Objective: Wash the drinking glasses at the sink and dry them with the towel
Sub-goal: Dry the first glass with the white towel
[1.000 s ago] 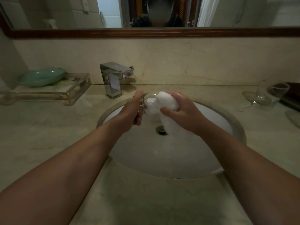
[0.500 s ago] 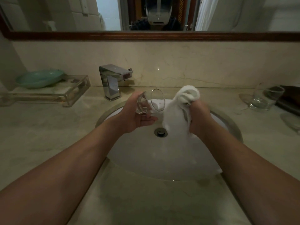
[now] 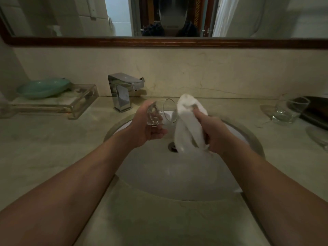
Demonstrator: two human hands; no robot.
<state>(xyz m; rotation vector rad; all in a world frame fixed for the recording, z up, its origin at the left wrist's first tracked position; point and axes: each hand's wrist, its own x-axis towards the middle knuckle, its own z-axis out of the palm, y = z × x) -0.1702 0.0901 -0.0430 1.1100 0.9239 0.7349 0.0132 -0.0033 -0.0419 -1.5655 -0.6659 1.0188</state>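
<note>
- The left hand (image 3: 147, 129) is over the back of the sink (image 3: 177, 178). Its fingers curl under and around a clear drinking glass (image 3: 162, 113).
- The glass lies tipped on its side in that hand, above the sink's back edge, with its open mouth facing right.
- The right hand (image 3: 215, 134) is over the back right part of the sink. Its fingers are closed tight around the bunched middle of a white towel (image 3: 188, 125).
- A rounded wad of towel sticks up past the fist, right next to the glass's rim; whether they touch cannot be told.
- The towel's lower end hangs into the sink and covers part of the drain (image 3: 172, 146).
- A chrome faucet (image 3: 124, 91) stands at the sink's back left corner, its spout pointing toward the basin.
- Well to the right of the sink, a second glass (image 3: 287, 110) stands upright on the counter (image 3: 44, 148), just beside a dark tray (image 3: 316, 114).
- Well to the left of the sink sits a clear tray (image 3: 76, 105) with a teal dish (image 3: 42, 87) resting on it.
- Behind the sink, above the stone backsplash, runs the wooden frame of a mirror (image 3: 159, 41).
</note>
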